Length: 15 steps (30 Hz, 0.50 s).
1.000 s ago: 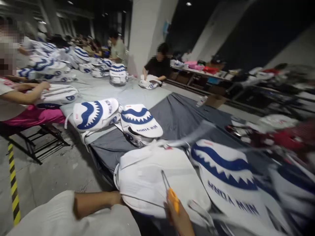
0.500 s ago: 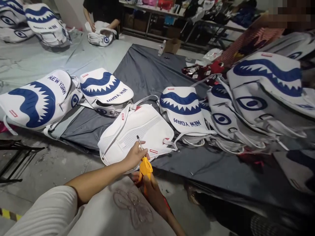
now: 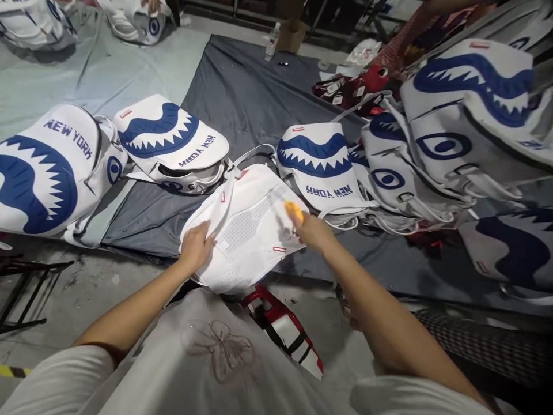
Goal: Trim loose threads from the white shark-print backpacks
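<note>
A white backpack (image 3: pixel 242 253) lies on the grey-covered table with its padded, dotted back panel facing up. My left hand (image 3: pixel 197 245) is closed on the backpack's left edge, by a white strap with a small red label. In my closed right hand (image 3: pixel 314 229) is an orange-handled tool (image 3: pixel 294 211), held over the right part of the backpack. The tool's front end is smeared by motion, so its kind cannot be told.
White backpacks with blue shark mouths stand left (image 3: pixel 60 161), behind left (image 3: pixel 168 135) and right (image 3: pixel 317 167). More are piled at far right (image 3: pixel 470 115). A plastic bottle (image 3: pixel 272 43) stands behind. Below the table edge sits a red-and-white object (image 3: pixel 285 331).
My left hand has left the tool's metal shaft and taken the backpack's left edge. My right hand has carried the tool up and right over the backpack. The view has tilted downward.
</note>
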Each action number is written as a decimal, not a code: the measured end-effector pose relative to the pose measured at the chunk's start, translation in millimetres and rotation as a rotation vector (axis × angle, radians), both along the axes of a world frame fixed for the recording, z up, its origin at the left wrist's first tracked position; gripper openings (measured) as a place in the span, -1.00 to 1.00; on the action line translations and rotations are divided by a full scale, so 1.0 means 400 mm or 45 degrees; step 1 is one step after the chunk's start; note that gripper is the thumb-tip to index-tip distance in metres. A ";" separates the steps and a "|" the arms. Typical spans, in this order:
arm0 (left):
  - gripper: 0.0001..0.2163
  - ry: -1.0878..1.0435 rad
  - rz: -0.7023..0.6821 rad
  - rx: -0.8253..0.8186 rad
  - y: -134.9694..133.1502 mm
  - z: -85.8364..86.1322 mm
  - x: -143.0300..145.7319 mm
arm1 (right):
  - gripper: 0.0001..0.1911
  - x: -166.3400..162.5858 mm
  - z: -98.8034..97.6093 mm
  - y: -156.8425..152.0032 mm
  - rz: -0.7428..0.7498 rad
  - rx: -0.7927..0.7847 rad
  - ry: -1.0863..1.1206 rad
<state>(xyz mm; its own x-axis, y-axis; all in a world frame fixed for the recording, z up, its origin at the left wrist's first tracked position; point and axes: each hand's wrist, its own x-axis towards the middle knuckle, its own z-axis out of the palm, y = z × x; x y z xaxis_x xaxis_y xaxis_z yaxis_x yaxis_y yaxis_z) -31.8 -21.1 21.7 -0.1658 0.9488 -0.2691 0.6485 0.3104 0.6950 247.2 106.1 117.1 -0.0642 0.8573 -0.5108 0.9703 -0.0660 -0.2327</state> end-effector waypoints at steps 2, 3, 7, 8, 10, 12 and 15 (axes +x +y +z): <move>-0.58 -0.676 0.122 -0.098 -0.010 0.003 -0.012 | -0.37 -0.023 0.014 -0.018 0.134 -0.135 -0.009; -0.57 -0.972 0.222 -0.195 -0.008 0.001 -0.024 | -0.36 -0.029 0.019 -0.028 0.124 -0.142 -0.037; -0.46 -1.306 0.524 -0.549 0.038 -0.039 -0.067 | -0.34 -0.038 0.034 -0.044 0.134 -0.278 0.047; -0.45 -1.318 0.549 -0.608 0.053 -0.051 -0.073 | -0.35 -0.043 0.037 -0.044 0.174 -0.361 0.120; -0.42 -1.318 0.560 -0.703 0.076 -0.069 -0.078 | -0.35 -0.057 0.044 -0.041 0.170 -0.398 0.164; -0.40 -1.285 0.558 -0.778 0.091 -0.078 -0.074 | -0.35 -0.075 0.053 -0.040 0.184 -0.377 0.146; -0.44 -1.148 0.558 -0.810 0.094 -0.081 -0.058 | -0.36 -0.099 0.071 -0.039 0.225 -0.382 0.150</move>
<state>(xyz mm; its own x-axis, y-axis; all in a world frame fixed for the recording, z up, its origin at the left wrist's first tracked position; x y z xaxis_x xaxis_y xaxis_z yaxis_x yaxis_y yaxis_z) -55.1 16.6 -10.9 0.0475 0.5122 -0.8576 -0.2434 0.8386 0.4874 207.8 90.5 145.6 -0.2712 0.6408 -0.7182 0.9406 0.0180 -0.3390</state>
